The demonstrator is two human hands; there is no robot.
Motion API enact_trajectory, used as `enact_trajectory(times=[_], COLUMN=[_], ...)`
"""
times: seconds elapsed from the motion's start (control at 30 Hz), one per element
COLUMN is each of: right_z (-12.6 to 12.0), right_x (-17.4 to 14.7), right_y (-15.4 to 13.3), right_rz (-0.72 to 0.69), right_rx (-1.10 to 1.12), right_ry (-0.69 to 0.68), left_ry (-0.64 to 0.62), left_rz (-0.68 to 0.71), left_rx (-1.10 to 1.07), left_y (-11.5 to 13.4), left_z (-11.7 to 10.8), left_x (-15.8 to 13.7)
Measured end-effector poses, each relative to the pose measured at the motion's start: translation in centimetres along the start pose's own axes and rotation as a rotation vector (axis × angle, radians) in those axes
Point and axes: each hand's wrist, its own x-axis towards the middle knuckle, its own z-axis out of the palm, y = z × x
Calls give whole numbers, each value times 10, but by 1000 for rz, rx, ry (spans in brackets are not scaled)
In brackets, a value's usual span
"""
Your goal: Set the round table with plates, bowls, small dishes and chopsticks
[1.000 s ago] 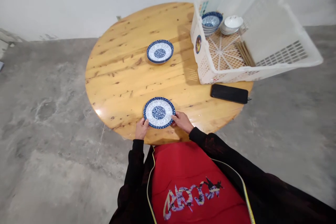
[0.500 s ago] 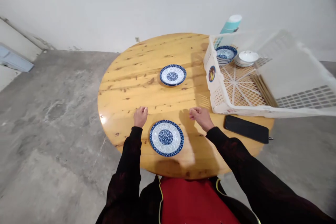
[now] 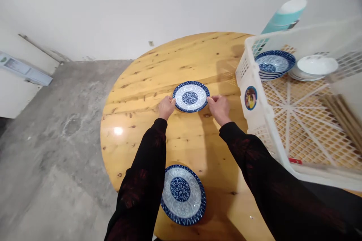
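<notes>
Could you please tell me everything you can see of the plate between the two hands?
The plate is round and looks like glazed ceramic, with a dark blue patterned rim, a pale ornamented band and a blue-and-white disc at its centre. It is face up, over the table, left of the crate. The left hand pinches its left edge and the right hand its right edge. Whether it is slightly lifted cannot be told.

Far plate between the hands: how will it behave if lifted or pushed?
The far plate looks ceramic, so it is probably stiff and breakable. It looks smooth, so may slip from the left hand or right hand. Broad and low, it would likely slide on the glossy table, not tip.
</notes>
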Motion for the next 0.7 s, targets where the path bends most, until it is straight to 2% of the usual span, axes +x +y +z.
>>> enact_trajectory(times=[0.13,0.27,0.5,0.6,0.7], right_z=[9,11,7,-2,-13], right_x=[6,6,0,-4,-10], right_y=[-6,-5,-12,-18,-22], right_rz=[20,11,-132,-54,-11], right_rx=[-5,36,-36,-60,-53], right_ry=[-4,10,87,68,73], left_ry=[6,-6,11,10,-2], left_rz=[-2,28,-56,-118,-102], left_rx=[70,79,61,-25,-102], left_y=[3,3,15,16,19], left_z=[14,14,15,16,15], left_x=[13,12,14,10,2])
